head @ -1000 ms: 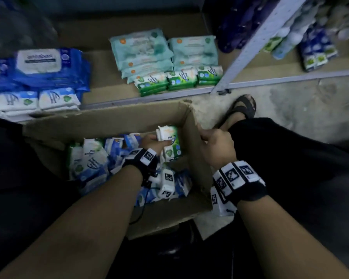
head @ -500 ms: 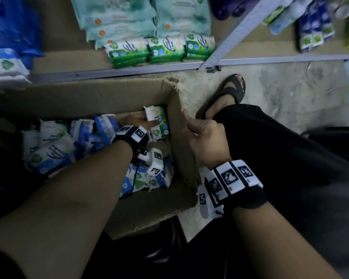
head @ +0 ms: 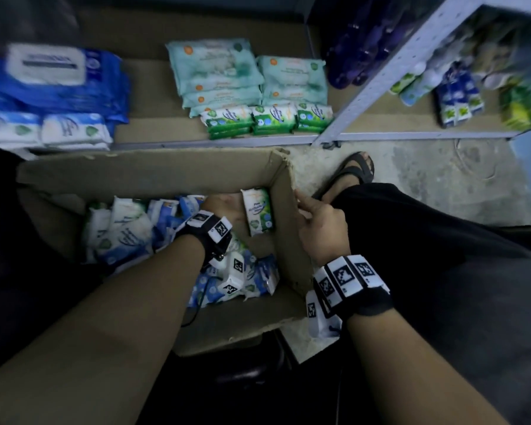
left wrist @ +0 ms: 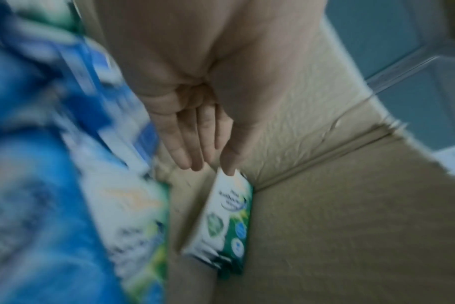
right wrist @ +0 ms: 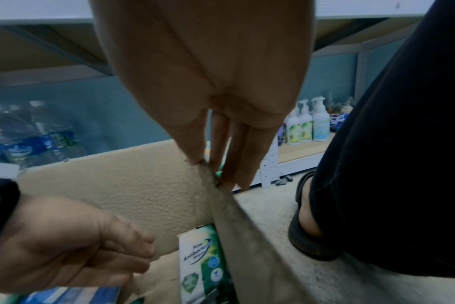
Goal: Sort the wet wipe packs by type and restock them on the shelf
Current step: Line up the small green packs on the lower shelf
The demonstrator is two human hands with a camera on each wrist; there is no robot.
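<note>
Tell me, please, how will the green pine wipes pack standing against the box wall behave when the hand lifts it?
The green pine wipes pack looks like a soft film pouch, so it will probably flex slightly rather than stay rigid. It stands on end, leaning on the cardboard box wall, so it may tip if nudged. The glossy wrap could be slippery; the left hand likely needs a firm grip.

Blk wrist straps [head: 207, 234] w/ b&w tags, blk trousers [head: 436, 240], prob. sandal [head: 354, 170]

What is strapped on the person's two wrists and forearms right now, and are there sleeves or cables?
Both forearms are bare, no sleeves. Each wrist carries a black strap with white blocks printed with black square markers: left hand, right hand. A thin black cable hangs under the left wrist unit. No gloves show on either hand.
</note>
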